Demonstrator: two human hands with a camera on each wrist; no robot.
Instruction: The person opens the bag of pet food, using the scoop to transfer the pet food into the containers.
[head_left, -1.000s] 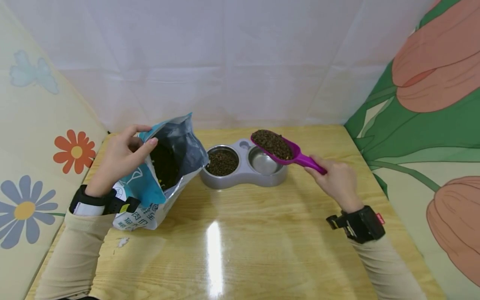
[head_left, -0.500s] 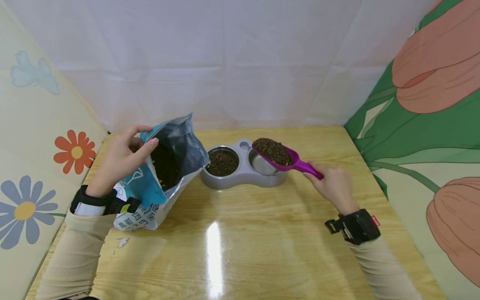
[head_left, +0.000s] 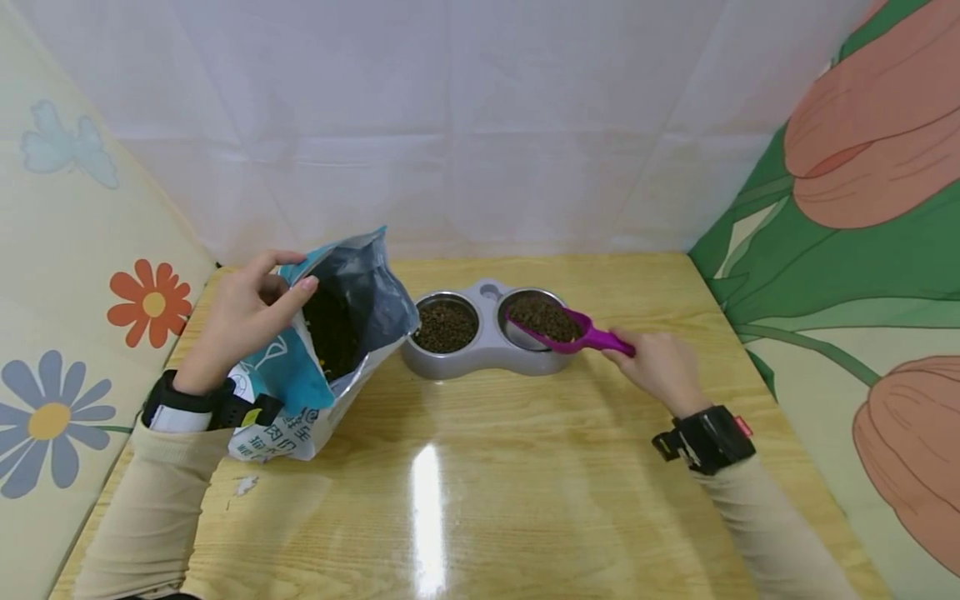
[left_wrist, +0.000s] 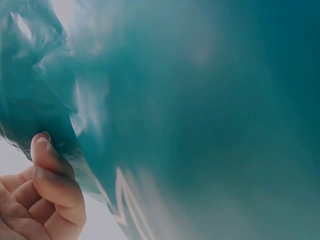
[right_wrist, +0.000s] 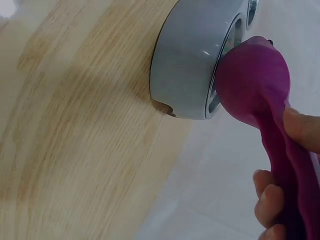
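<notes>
My right hand [head_left: 658, 367] grips the handle of a purple scoop [head_left: 592, 336] heaped with brown kibble [head_left: 543, 317]. The scoop's front lies over the right bowl of a grey double pet bowl [head_left: 487, 357]; in the right wrist view the scoop [right_wrist: 252, 80] overlaps that bowl's rim. Brown kibble [head_left: 445, 325] fills much of the left metal bowl. At the left, my left hand [head_left: 243, 321] pinches the upper edge of a blue and white pet food bag [head_left: 288, 375], whose mouth gapes toward the bowls. Dark kibble shows inside it.
The wooden table [head_left: 510, 483] runs up to a white sheet [head_left: 450, 133] at the back. Flower-patterned panels [head_left: 840, 333] flank both sides. A small pale scrap or mark [head_left: 246, 484] shows on the table in front of the bag.
My right hand has moved left and slightly lower, bringing the loaded scoop down into the right bowl's opening. My left hand and the bag have stayed nearly still.
</notes>
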